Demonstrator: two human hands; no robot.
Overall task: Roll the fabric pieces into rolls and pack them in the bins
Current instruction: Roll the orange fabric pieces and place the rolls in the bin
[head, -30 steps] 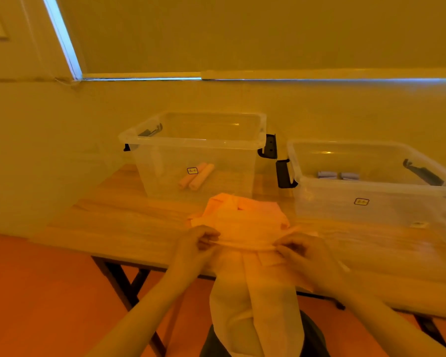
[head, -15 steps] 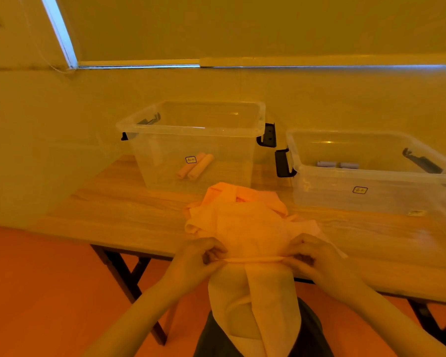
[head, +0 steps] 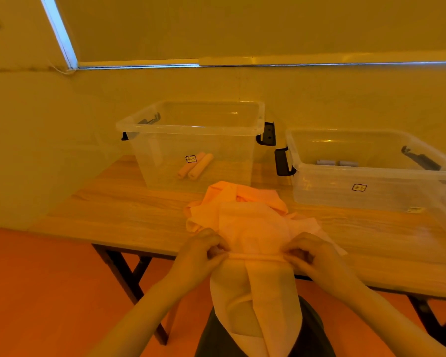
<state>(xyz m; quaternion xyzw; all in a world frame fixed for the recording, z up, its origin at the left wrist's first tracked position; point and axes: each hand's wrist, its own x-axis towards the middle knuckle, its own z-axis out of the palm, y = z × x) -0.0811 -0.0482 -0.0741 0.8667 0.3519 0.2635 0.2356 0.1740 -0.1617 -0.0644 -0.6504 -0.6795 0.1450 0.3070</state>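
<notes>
Pinching thin rolled edge of fabric piece (head: 252, 228): left hand (head: 201, 251), right hand (head: 314, 256), at tabletop (head: 119, 215) edge; loose end hanging below.

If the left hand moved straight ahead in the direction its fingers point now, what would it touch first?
The left hand points right, along the rolled edge of the fabric it pinches, so past the roll it would probably meet the right hand first, though depth is unclear.

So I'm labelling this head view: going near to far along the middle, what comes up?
Hanging fabric piece → thin started roll pinched between left hand and right hand → fabric pile on the table → left bin.
</notes>
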